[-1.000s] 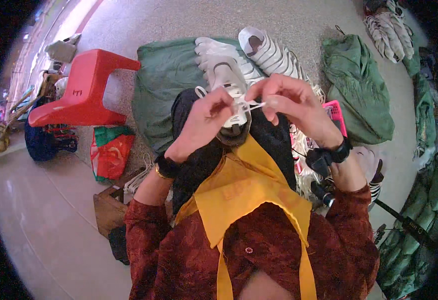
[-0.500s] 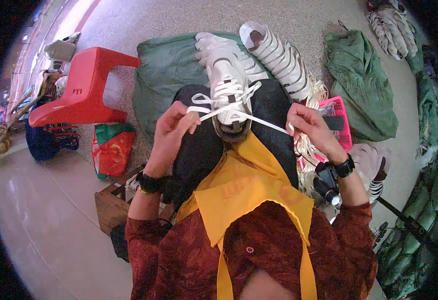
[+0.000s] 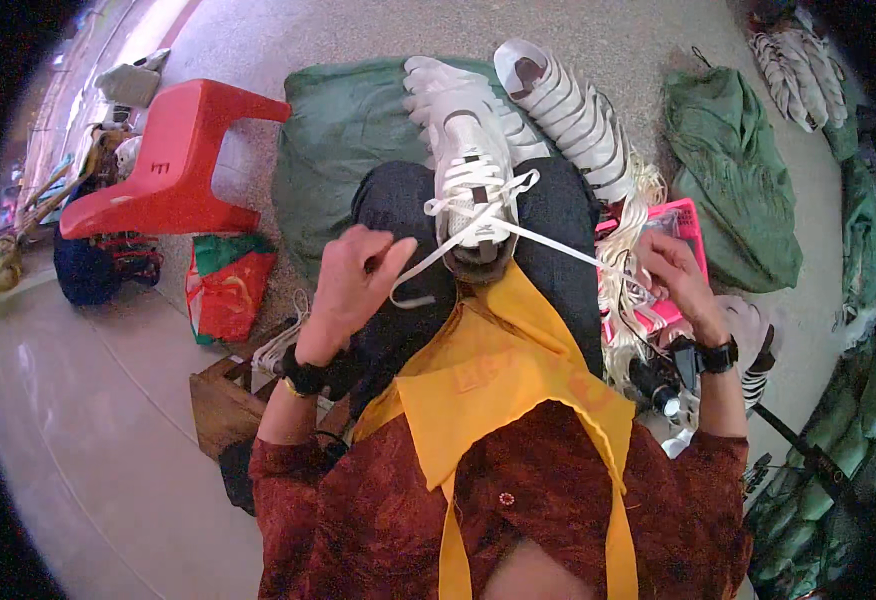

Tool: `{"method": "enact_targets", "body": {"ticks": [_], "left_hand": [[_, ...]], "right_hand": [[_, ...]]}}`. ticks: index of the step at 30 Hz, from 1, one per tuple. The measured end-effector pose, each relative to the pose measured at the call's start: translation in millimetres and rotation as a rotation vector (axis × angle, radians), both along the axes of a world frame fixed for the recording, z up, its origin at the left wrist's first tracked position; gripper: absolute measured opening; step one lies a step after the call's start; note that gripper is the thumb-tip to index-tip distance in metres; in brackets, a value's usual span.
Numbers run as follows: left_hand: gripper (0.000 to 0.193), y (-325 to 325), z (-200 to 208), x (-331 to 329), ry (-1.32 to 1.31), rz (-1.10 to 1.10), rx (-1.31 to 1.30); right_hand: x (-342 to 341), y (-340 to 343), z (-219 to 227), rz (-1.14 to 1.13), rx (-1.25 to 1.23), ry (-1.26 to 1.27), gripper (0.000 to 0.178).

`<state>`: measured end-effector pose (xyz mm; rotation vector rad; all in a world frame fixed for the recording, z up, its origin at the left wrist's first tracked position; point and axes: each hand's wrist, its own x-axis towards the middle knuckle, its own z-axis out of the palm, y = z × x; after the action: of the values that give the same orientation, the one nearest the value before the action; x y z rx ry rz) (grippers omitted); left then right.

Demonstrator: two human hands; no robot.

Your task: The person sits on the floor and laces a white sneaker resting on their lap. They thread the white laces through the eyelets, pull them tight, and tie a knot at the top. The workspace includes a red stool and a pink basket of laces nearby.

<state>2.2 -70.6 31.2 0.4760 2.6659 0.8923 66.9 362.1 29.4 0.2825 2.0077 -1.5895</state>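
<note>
A white sneaker (image 3: pixel 472 180) rests between my knees, its heel toward me. Its lace (image 3: pixel 543 240) is tied in a bow with loops at both sides. The left lace end hangs loose over my dark trousers, and the right one stretches toward a bundle of pale laces (image 3: pixel 630 235). My left hand (image 3: pixel 353 278) is raised left of the shoe, thumb apart from bent fingers, holding nothing. Beside the lace bundle, my right hand (image 3: pixel 676 278) has loosely bent fingers and appears free of the lace.
Nested white shoe uppers (image 3: pixel 568 115) lie beyond my knees, beside a green sack (image 3: pixel 343 125). A pink basket (image 3: pixel 696 240) stands at right, near another green sack (image 3: pixel 733 180). At left are a red stool (image 3: pixel 173 160), a red-and-green bag (image 3: pixel 228 290) and a wooden box (image 3: pixel 220 405).
My left hand has let go of its lace end, which now droops. Both hands have drawn away from the shoe, the right one moving outward and slightly nearer me.
</note>
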Motion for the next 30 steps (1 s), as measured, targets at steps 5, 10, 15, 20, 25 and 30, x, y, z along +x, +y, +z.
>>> {"method": "enact_targets", "body": {"ticks": [5, 10, 15, 20, 25, 30], "left_hand": [[0.018, 37, -8, -15, 0.341, -0.015, 0.220], [0.017, 41, -27, -31, 0.425, -0.133, 0.216], [0.010, 42, -24, -31, -0.036, 0.062, 0.601], [0.016, 41, -15, -41, -0.185, 0.002, 0.565], [0.011, 44, -7, -44, 0.085, -0.011, 0.340], [0.012, 48, -11, -48, 0.151, -0.013, 0.323]], "right_hand": [[-6, -24, -11, 0.048, 0.048, 0.027, 0.009], [-32, -66, -15, -0.027, 0.146, 0.490, 0.013], [-74, -110, 3, 0.117, 0.222, 0.776, 0.016], [-100, -117, -20, 0.323, 0.325, 0.911, 0.008], [-100, -119, -4, 0.304, 0.155, 0.663, 0.007], [-94, -125, 6, 0.364, 0.118, 0.611, 0.012]]}}
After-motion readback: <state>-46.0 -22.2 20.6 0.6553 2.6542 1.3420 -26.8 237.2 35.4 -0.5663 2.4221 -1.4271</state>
